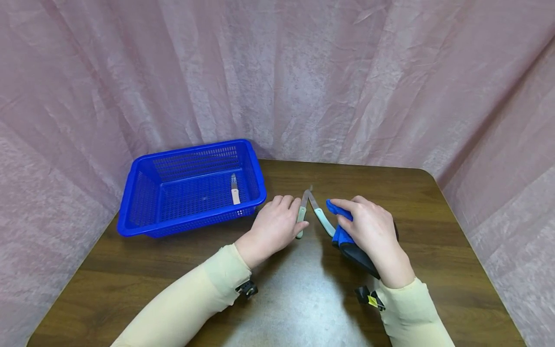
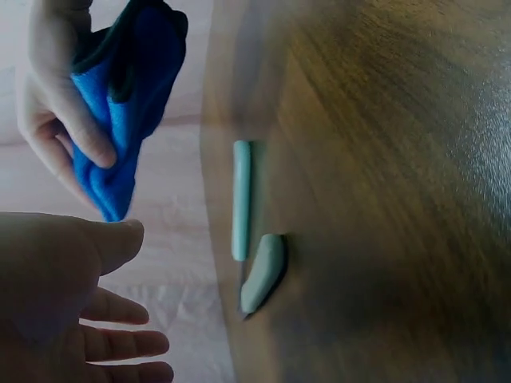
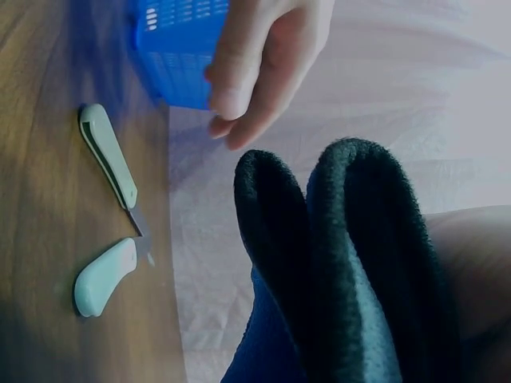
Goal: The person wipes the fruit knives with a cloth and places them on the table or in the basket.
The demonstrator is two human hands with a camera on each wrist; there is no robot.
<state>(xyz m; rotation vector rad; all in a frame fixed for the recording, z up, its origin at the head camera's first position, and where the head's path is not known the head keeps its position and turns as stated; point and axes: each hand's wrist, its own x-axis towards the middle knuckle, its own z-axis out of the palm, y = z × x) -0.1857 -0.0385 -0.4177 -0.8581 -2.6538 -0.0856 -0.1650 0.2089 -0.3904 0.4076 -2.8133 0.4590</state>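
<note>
A folded blue cloth with black edging (image 1: 342, 236) is held between the thumb and fingers of my right hand (image 1: 368, 224), raised off the table. My left hand (image 1: 275, 224) reaches over the tabletop with its fingers extended, holding nothing in the left wrist view. Just beyond its thumb lies a knife with a pale green handle (image 3: 108, 155). To the right is a second knife, its handle pale blue (image 1: 324, 221). Both rest on the wood, blades meeting at the far end in a V. A third knife with a pale pink handle (image 1: 235, 196) lies inside the blue basket (image 1: 191, 224).
The plastic basket stands at the back left of the brown wooden table (image 1: 425, 231), close to my left hand. Pink curtains (image 1: 303, 82) hang behind and along the sides. Small cameras sit at both wrists.
</note>
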